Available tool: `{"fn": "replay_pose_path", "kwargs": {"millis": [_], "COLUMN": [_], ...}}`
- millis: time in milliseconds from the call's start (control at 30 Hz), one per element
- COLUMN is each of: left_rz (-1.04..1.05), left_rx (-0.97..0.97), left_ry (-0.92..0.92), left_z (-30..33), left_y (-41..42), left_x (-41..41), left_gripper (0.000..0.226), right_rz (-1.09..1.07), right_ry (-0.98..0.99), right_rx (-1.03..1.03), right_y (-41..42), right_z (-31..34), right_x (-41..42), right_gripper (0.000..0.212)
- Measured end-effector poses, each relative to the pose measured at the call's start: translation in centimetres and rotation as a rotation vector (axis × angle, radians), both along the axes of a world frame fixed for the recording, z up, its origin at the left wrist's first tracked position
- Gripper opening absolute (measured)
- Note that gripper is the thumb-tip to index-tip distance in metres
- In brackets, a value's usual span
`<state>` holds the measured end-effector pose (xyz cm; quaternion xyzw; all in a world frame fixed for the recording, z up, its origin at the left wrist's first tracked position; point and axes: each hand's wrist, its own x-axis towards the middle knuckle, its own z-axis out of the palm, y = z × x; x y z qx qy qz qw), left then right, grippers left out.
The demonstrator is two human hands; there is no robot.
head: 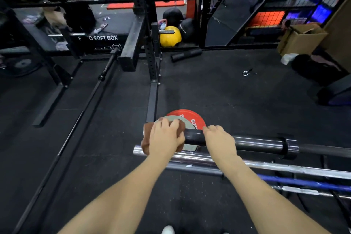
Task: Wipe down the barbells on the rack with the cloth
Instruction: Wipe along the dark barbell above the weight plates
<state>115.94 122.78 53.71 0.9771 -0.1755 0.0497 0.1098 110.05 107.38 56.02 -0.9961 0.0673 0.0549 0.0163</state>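
Several barbells lie side by side on a low rack at the lower right, their sleeve ends pointing left. The top barbell [254, 143] has a dark sleeve with a chrome band and collar. My left hand [167, 138] grips a brown cloth [146, 142] wrapped over the left end of that sleeve. My right hand [218, 140] holds the same sleeve just to the right of the cloth, fingers curled over it. A chrome barbell [266, 166] lies just below, and a blue one [303, 182] lower still.
A red weight plate [191, 117] and a grey plate lie on the black rubber floor behind the sleeve end. A black squat rack upright [152, 74] stands ahead, with another bar [91, 97] on the floor to the left. A spring collar [247, 72], a yellow ball [170, 37] and a cardboard box [302, 38] sit farther back.
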Motion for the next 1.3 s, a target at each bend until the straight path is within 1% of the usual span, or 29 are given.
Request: {"fn": "replay_pose_path", "kwargs": {"millis": [100,267,367,400,500,567,633,700,733,900,1067,1167,1233,1300], "left_rz": [0.113,0.215,0.397,0.437,0.445,0.398,0.306,0.185,0.118,-0.149,-0.235,-0.256,-0.271,-0.298], "left_rx": [-0.015,-0.01,-0.132,-0.146,-0.09,-0.008,0.096,0.131,0.12,0.03,0.023,0.04,0.046,0.062], "left_ry": [-0.037,0.1,0.199,0.232,0.25,0.2,0.104,0.022,0.011,0.072,0.143,0.15,0.156,0.149], "left_z": [-0.7,-0.2,0.8,1.0,1.9,2.5,3.4,4.4,4.8,5.0,4.0,3.7,3.7,3.7], "left_y": [2.8,3.9,4.5,4.7,4.6,3.9,2.6,0.4,-1.1,-9.2,-13.7,-15.5,-16.8,-18.1], "left_x": [0.8,1.4,2.0,2.2,2.3,2.1,2.0,1.9,1.6,-1.5,-3.1,-3.6,-3.9,-4.5], "left_gripper": [0.032,0.036,0.033,0.032,0.028,0.029,0.035,0.039,0.04,0.043,0.038,0.038,0.039,0.039], "right_rz": [-0.017,0.0,0.009,0.009,0.004,-0.01,-0.035,-0.049,-0.058,-0.19,-0.297,-0.327,-0.339,-0.323], "right_ry": [0.02,0.009,0.001,-0.001,-0.006,-0.001,0.002,-0.013,-0.024,-0.063,-0.079,-0.022,0.038,0.041], "right_rx": [0.0,-0.001,0.008,0.009,0.023,0.054,0.084,0.088,0.086,0.081,0.022,0.111,0.217,0.258], "right_y": [-0.3,-0.5,-0.6,-0.6,-0.7,-1.1,-1.4,-1.9,-2.4,-7.8,-15.0,-17.9,-18.9,-19.1], "right_z": [-0.3,-1.0,-0.9,-0.8,-0.6,-0.7,-0.5,-0.2,0.0,0.6,0.7,0.3,0.0,-0.4], "right_x": [-0.1,0.1,0.0,-0.1,-0.1,-0.1,-0.2,-0.4,-0.5,-2.6,-5.4,-5.8,-5.9,-6.3], "right_gripper": [0.043,0.044,0.043,0.042,0.041,0.041,0.041,0.041,0.041,0.04,0.036,0.031,0.035,0.038]}}
